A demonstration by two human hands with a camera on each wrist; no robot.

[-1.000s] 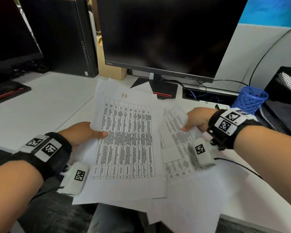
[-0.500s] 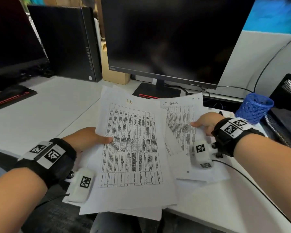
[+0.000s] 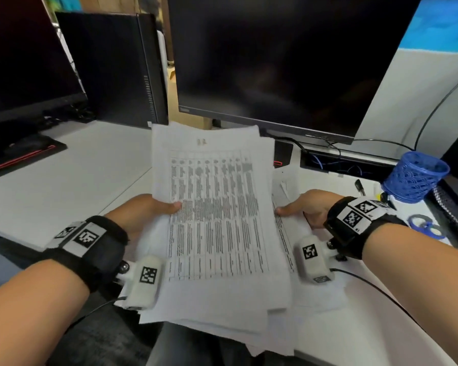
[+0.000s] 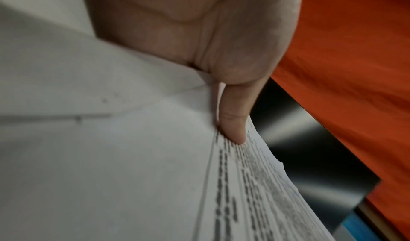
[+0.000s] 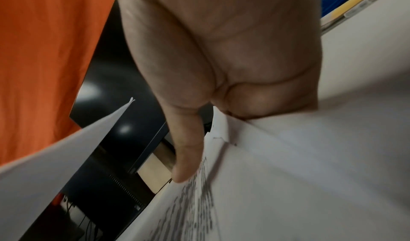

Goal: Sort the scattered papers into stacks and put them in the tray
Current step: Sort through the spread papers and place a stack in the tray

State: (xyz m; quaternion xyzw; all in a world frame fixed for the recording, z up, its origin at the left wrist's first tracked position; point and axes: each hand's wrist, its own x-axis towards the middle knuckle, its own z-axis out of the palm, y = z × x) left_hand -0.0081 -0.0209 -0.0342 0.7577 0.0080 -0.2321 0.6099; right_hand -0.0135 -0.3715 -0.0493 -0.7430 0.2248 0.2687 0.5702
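Your left hand point(image 3: 146, 212) pinches paper sheaf point(image 3: 217, 207) at left edge, thumb on top. Your right hand point(image 3: 306, 207) pinches another printed sheet point(image 3: 284, 233) at right, thumb on top. Papers lifted above desk point(image 3: 64, 175) in front of monitor point(image 3: 275, 62); more loose sheets underneath. Tray: likely black mesh object at far right, can't confirm. Handling: light, floppy, sheets slide on each other, edges fan and sag. Grip mid-edge on both long sides, square before moving.

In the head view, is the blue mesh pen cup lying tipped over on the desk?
No. The blue mesh pen cup stands upright on the desk, its open rim facing up, right of the right hand.
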